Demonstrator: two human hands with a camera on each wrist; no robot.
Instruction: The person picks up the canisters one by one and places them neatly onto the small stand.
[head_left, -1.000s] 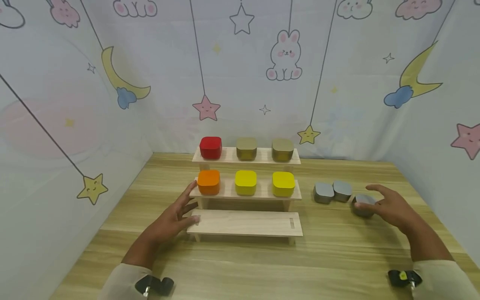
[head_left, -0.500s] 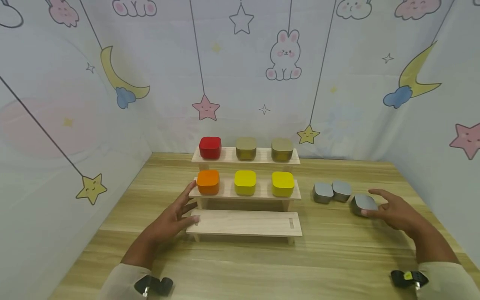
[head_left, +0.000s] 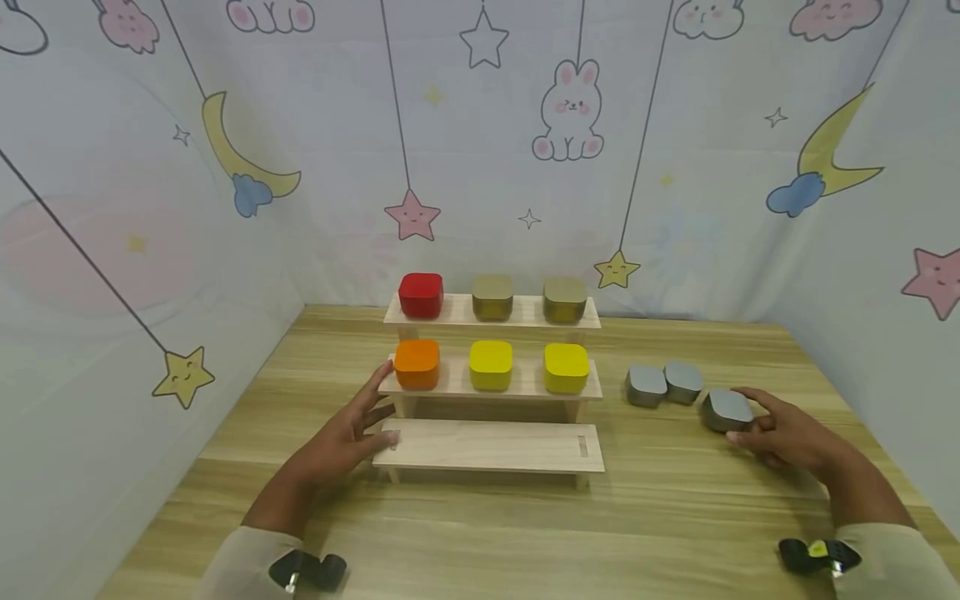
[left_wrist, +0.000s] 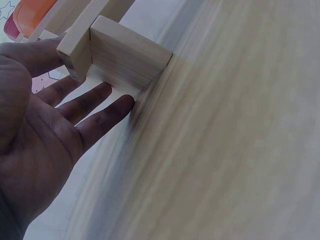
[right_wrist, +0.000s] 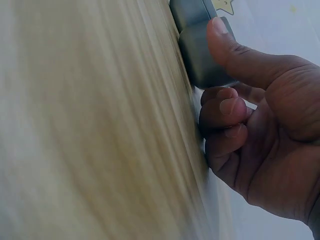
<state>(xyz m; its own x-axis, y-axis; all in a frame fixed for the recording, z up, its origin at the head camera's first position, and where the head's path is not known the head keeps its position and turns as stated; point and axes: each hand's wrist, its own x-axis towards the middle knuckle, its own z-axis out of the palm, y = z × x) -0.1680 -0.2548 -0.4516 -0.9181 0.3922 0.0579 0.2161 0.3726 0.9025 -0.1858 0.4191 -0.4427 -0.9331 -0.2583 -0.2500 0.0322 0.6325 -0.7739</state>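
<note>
head view is showing the right hand [head_left: 795, 435] pinching a gray block [head_left: 727, 408] toward the right of the worktop [head_left: 487, 537]; its thumb is lying at the near side and its index finger is reaching round the far right corner. the block is sitting to the right of a stepped wooden stand [head_left: 487, 448], just beside a second gray block [head_left: 683, 382] and a third gray block [head_left: 647, 386]. right wrist view is showing the thumb lying along the block's side, while the other fingers are curling toward the palm.

the left hand [head_left: 341, 442] is clasping nothing: its fingers are spreading apart at the left end of the stand, the index fingertip touching the middle step and the thumb resting on the lowest.

judging by its surface, the block is looking stiff, smooth and not fragile, probably light enough for two digits, though whether it is solid or hollow i cannot tell. the rounded corners are likely offering poor purchase and the smooth faces may be slipping under dry fingertips. the present pinch is sitting near the right end; opposite flat sides, gripped closer to the middle, would probably be giving a steadier hold.
</note>
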